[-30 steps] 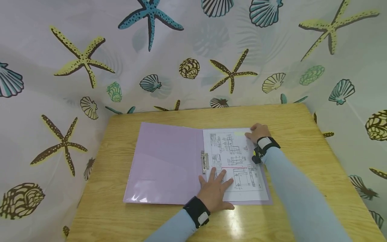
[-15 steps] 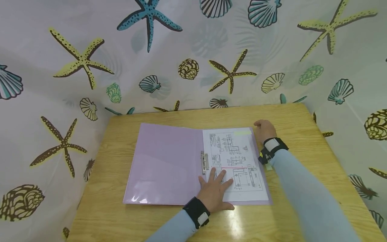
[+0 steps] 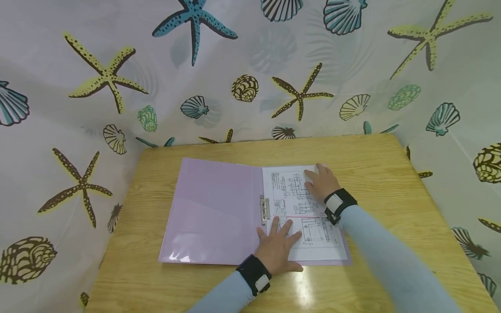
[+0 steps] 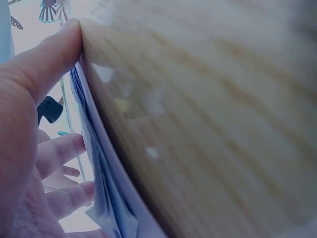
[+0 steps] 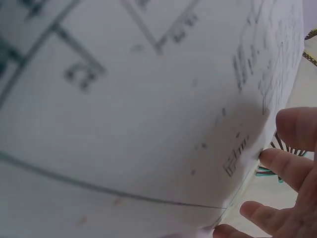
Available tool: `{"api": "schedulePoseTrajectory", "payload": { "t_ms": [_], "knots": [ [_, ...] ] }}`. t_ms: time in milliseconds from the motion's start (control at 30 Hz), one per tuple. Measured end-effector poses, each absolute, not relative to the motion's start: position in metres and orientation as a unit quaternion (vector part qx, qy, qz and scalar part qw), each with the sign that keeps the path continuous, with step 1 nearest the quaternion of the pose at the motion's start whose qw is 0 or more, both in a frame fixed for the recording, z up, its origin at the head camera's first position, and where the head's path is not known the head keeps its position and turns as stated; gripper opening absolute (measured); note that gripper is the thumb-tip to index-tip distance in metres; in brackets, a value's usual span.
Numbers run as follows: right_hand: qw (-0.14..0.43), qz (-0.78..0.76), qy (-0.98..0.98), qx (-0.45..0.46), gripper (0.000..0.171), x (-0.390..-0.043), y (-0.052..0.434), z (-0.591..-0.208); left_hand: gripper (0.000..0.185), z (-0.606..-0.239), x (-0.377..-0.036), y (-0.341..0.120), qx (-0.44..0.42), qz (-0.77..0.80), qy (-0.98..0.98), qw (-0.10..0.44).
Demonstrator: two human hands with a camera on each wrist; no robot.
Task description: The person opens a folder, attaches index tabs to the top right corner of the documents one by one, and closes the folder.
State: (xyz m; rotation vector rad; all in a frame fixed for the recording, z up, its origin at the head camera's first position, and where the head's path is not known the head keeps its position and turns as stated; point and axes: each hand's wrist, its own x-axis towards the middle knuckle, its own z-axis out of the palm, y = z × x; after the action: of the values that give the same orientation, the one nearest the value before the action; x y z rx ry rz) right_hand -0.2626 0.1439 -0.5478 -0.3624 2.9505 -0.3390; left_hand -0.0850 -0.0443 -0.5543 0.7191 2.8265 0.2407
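Observation:
An open lilac folder point(image 3: 215, 208) lies flat on the wooden table point(image 3: 391, 174). A white sheet with technical drawings point(image 3: 301, 226) sits on its right half, beside a metal clip point(image 3: 265, 209) at the spine. My left hand point(image 3: 277, 248) rests flat on the sheet's lower left, fingers spread. My right hand point(image 3: 321, 180) lies flat on the sheet's upper right, fingers straight. The right wrist view shows the printed sheet point(image 5: 138, 114) close up with fingertips point(image 5: 292, 163) against it. In the left wrist view the left hand's fingers point(image 4: 59, 153) press on the folder's edge point(image 4: 99, 163).
A curtain printed with starfish and shells point(image 3: 242, 74) surrounds the table on three sides. Bare wood point(image 3: 129, 278) shows around the folder. Both wrists wear black bands point(image 3: 254, 274).
My right hand slid off the sheet's top right corner toward the table, then came back left onto the upper part of the sheet. The left hand stayed put.

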Motion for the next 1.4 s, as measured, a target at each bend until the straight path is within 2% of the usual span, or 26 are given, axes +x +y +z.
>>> {"api": "schedulePoseTrajectory", "payload": {
  "t_ms": [200, 433, 700, 1133, 1400],
  "knots": [
    [0.105, -0.081, 0.986, -0.104, 0.054, -0.265, 0.141, -0.556, 0.094, -0.555, -0.084, -0.045, 0.246, 0.084, 0.960, 0.106],
    [0.096, -0.056, 0.986, -0.120, 0.054, -0.265, 0.144, -0.558, 0.094, -0.554, -0.084, -0.045, 0.244, 0.084, 0.960, 0.108],
    [0.137, -0.091, 0.977, -0.134, 0.051, -0.264, 0.150, -0.554, 0.093, -0.552, -0.084, -0.045, 0.247, 0.087, 0.959, 0.106],
    [0.118, -0.068, 0.981, -0.140, 0.055, -0.267, 0.156, -0.558, 0.094, -0.552, -0.084, -0.045, 0.248, 0.090, 0.959, 0.105],
    [0.147, -0.095, 0.974, -0.145, 0.053, -0.268, 0.160, -0.554, 0.095, -0.553, -0.085, -0.046, 0.249, 0.084, 0.959, 0.105]
  ]
}}
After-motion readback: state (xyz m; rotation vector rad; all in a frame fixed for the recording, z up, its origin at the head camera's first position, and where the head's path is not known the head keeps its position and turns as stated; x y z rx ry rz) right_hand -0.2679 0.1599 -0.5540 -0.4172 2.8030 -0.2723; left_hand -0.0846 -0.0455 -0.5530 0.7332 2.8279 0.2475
